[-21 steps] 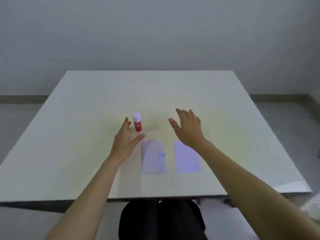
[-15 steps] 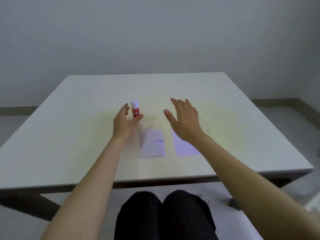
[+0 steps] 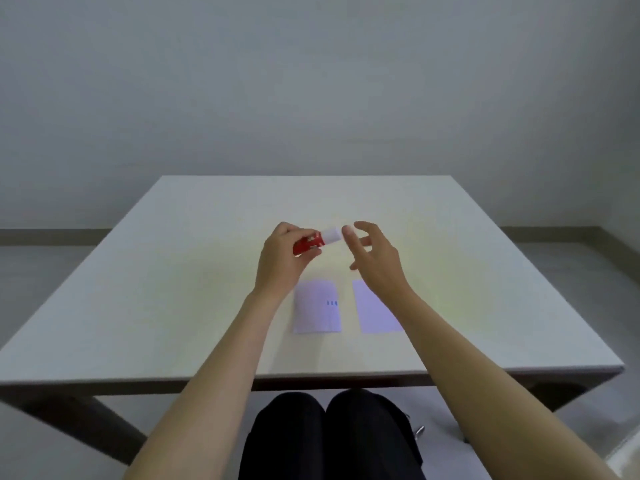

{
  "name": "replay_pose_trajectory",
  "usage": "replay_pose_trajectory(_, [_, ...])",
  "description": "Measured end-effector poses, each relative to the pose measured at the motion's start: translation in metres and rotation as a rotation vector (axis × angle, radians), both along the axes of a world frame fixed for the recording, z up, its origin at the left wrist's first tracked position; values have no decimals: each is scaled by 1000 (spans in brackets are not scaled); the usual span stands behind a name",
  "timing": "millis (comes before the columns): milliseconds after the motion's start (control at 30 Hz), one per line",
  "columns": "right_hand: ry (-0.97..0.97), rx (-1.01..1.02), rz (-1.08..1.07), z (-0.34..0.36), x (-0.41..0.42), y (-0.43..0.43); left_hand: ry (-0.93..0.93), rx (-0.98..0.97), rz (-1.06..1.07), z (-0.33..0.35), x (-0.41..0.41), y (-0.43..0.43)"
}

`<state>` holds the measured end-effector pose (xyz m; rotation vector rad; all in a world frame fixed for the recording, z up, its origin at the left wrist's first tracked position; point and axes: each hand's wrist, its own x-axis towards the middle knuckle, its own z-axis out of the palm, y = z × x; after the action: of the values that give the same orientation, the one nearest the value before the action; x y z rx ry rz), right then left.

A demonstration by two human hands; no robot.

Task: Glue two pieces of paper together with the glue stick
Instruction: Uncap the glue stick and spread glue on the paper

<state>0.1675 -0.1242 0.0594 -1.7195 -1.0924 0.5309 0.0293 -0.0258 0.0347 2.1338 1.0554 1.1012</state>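
My left hand (image 3: 282, 259) grips the red body of the glue stick (image 3: 311, 241), held tilted above the table with its white cap pointing right. The thumb and fingertips of my right hand (image 3: 375, 258) sit right at the white cap, fingers spread; whether they pinch it is unclear. Two pale paper pieces lie flat side by side on the table below the hands: the left paper (image 3: 317, 306) has small blue marks, and the right paper (image 3: 375, 315) is partly covered by my right forearm.
The white table (image 3: 173, 289) stands in front of a plain wall. Its near edge runs just above my lap, and its far edge lies well beyond the hands.
My left hand closed on the standing glue stick and lifted it off the table, tipping it sideways. My right hand moved left up to the cap.
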Motion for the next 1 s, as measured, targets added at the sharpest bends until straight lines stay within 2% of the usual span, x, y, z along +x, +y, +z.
replay_pose_trajectory(67, [163,13,-8,3,-2,1,16,112,-37,7,-1,-9])
replay_pose_trajectory(167, [250,-15,-34,5,-3,0,15,190,-35,11,-5,-23])
replay_pose_trajectory(367, [118,-17,68,5,7,-1,37,241,-12,17,-2,-38])
replay_pose_trajectory(533, [167,-19,314,7,20,-12,56,213,-7,16,0,-42])
replay_pose_trajectory(700, [145,-144,141,9,17,-6,84,217,-36,14,2,-45])
replay_pose_trajectory(867, [215,-72,333,10,26,-8,120,200,-26,16,-1,-42])
replay_pose_trajectory(1000, [217,-191,228,7,23,-5,128,217,-35,17,1,-41])
